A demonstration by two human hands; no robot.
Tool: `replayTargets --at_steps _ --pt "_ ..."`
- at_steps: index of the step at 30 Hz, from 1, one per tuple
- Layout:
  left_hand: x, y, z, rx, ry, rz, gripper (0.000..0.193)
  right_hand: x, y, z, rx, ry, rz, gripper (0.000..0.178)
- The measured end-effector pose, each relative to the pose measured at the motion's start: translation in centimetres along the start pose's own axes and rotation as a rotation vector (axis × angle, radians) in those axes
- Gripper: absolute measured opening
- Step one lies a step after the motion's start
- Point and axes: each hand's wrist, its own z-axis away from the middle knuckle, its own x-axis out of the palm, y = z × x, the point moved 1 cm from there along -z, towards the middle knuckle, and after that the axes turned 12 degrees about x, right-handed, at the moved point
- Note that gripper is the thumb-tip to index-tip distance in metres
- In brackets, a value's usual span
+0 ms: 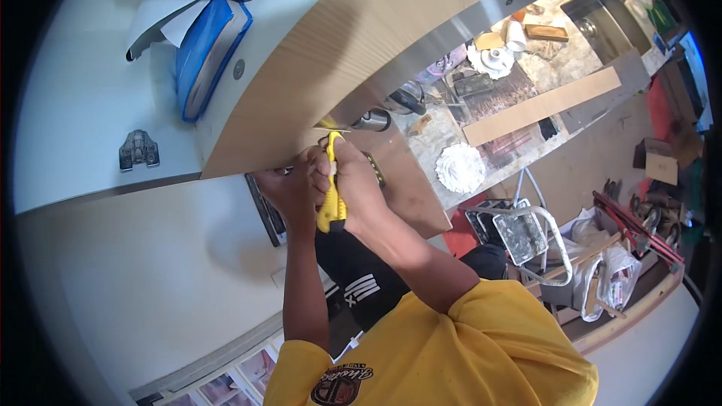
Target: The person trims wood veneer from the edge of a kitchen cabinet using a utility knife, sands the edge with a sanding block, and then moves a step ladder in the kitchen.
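My right hand (359, 180) is closed round a yellow utility knife (332, 212) with a black end cap. Its front end points up toward the lower edge of a light wood-grain cabinet panel (271, 116). Close beside it, my left hand (292, 186) is raised to the same edge with its fingers bent in. Whatever those fingers pinch is hidden behind the hands and the knife. A small yellow thing (328, 123) shows just above the knife's tip, too little of it to name.
A dark hinge (140, 150) and a blue-covered book (214, 56) are on the white cabinet surface at left. To the right, a cluttered counter holds a wood strip (541, 107), white crumpled wrapping (460, 168) and a sink (608, 24). A step ladder (555, 252) stands lower right.
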Motion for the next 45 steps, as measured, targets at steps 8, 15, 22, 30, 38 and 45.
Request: replayTargets --at_steps 8,15,22,30,38,45 --pt "0.8 1.5 0.4 0.114 0.014 -0.11 0.068 -4.7 -3.7 1.0 0.196 -0.11 0.272 0.028" --pt "0.2 0.8 -0.2 0.123 -0.004 -0.216 0.07 -6.8 -3.9 1.2 0.181 0.076 0.269 0.026" --pt "-0.1 0.7 1.2 0.087 0.052 -0.118 0.067 -6.5 -3.2 5.1 0.059 0.195 0.545 0.03" --pt "0.7 1.9 0.5 0.166 0.003 -0.178 0.062 -2.6 -0.7 2.3 -0.005 0.031 0.311 0.025" --pt "0.9 2.0 0.4 0.165 -0.004 -0.219 0.067 -3.6 -0.7 1.7 -0.031 0.038 0.291 0.026" --pt "1.0 2.2 0.6 0.126 0.018 -0.203 0.066 -2.9 -1.1 1.5 0.054 -0.013 0.195 0.023"
